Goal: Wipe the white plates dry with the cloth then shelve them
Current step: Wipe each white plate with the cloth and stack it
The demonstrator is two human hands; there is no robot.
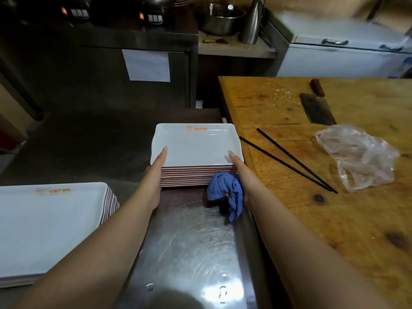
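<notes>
A stack of white rectangular plates (194, 146) with an orange logo is held between both my hands above the steel counter (189, 248). My left hand (153, 172) grips the stack's left side, thumb on the top plate. On the right side, my right hand (237, 168) grips the stack and also pinches a crumpled blue cloth (227, 192), which hangs below the stack's near right corner. A second stack of white plates (49, 226) sits at the lower left on the counter.
A wooden chopping table (334, 197) stands at the right with two black chopsticks (289, 161), a cleaver (316, 108) and a crumpled plastic bag (359, 157). A dark steel cabinet (100, 63) is behind. Metal bowl (220, 21) and white chest freezer (343, 56) at the back.
</notes>
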